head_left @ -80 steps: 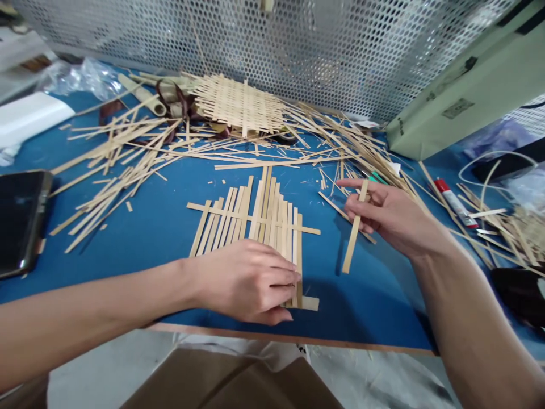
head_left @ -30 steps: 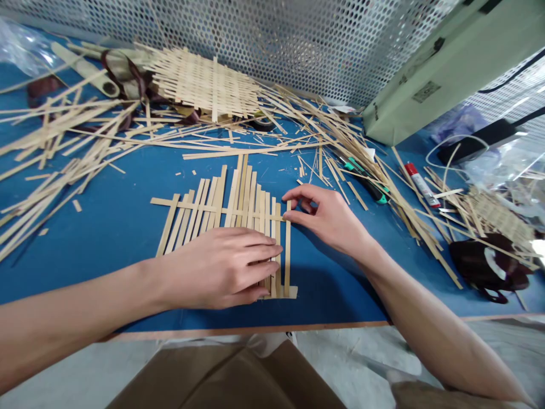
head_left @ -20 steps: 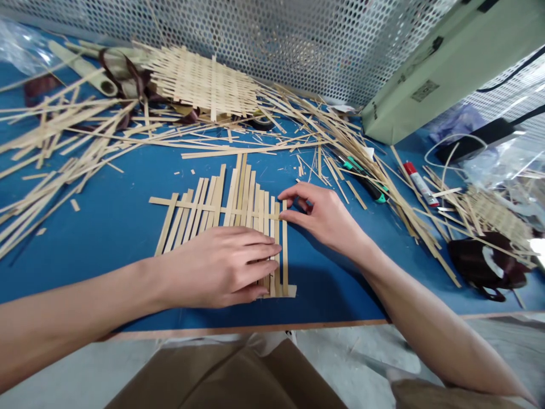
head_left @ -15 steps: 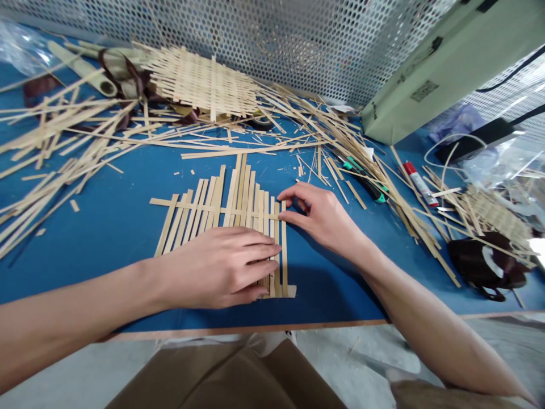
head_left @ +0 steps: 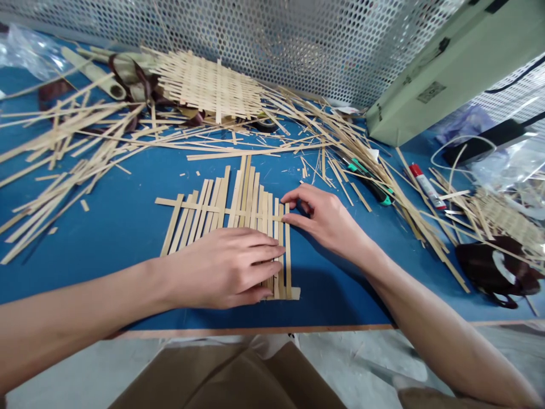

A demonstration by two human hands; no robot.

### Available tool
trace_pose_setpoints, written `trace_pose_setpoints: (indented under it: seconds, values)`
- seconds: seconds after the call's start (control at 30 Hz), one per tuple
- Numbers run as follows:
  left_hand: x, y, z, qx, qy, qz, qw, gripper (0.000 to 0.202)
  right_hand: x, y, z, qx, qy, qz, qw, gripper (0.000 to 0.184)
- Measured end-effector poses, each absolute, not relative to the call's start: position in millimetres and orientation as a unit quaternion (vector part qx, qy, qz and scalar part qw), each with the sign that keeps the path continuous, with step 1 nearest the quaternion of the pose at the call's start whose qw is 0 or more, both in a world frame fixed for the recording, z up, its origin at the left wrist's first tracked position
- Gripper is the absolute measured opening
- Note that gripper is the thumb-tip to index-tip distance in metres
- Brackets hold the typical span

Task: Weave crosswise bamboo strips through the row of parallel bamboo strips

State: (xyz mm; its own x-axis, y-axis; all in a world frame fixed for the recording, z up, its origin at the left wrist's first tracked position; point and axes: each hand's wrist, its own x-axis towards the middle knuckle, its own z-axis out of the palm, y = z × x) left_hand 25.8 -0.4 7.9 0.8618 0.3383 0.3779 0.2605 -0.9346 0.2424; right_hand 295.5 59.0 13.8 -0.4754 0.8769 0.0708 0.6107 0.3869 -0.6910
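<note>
Several upright bamboo strips (head_left: pixel 224 196) lie side by side on the blue tabletop. One crosswise bamboo strip (head_left: pixel 168 202) runs through their upper part, and a short pale piece (head_left: pixel 295 293) shows under their lower right ends. My left hand (head_left: pixel 232 267) lies flat across the lower strips, fingers stretched to the right, hiding much of them. My right hand (head_left: pixel 317 213) is at the right edge, thumb and forefinger curled around the crosswise strip's right end, by the top of the rightmost upright strip (head_left: pixel 288 250). The exact contact of its fingertips is partly hidden.
Loose bamboo strips (head_left: pixel 91 139) are heaped left and along the back. A woven bamboo mat (head_left: pixel 208 85) lies behind. To the right are a green-black utility knife (head_left: pixel 369 180), a red-capped tube (head_left: pixel 427 186), a dark brown object (head_left: pixel 489 267) and a pale green box (head_left: pixel 426 74).
The whole view has shifted slightly, so things appear a little farther right. Both hands keep nearly the same places on the strips.
</note>
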Motion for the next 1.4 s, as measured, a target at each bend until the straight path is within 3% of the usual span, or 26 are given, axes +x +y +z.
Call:
trace_pose_setpoints:
  seconds: [0.67, 0.9, 1.07, 1.23, 1.4]
  values:
    - [27.2, -7.7, 8.5, 0.966, 0.088, 0.223, 0.1, 0.041, 295.6, 55.4, 16.1, -0.461, -0.83, 0.252, 0.186, 0.011]
    - [25.4, -10.1, 11.4, 0.945, 0.109, 0.296, 0.089, 0.039, 294.7, 54.6, 15.2, -0.47, -0.831, 0.239, 0.178, 0.013]
    - [27.2, -8.7, 3.9, 0.951, 0.115, 0.273, 0.094, 0.04, 295.4, 51.8, 27.9, -0.461, -0.825, 0.236, 0.226, 0.009]
    - [13.6, -13.3, 39.8, 0.961, 0.121, 0.237, 0.078, 0.044, 302.2, 28.3, 70.0, -0.438, -0.835, 0.169, 0.285, 0.01]
    - [-7.7, -45.8, 71.6, 0.955, 0.22, 0.197, 0.006, 0.038, 306.7, -16.3, 77.7, -0.391, -0.866, 0.144, 0.277, 0.015]
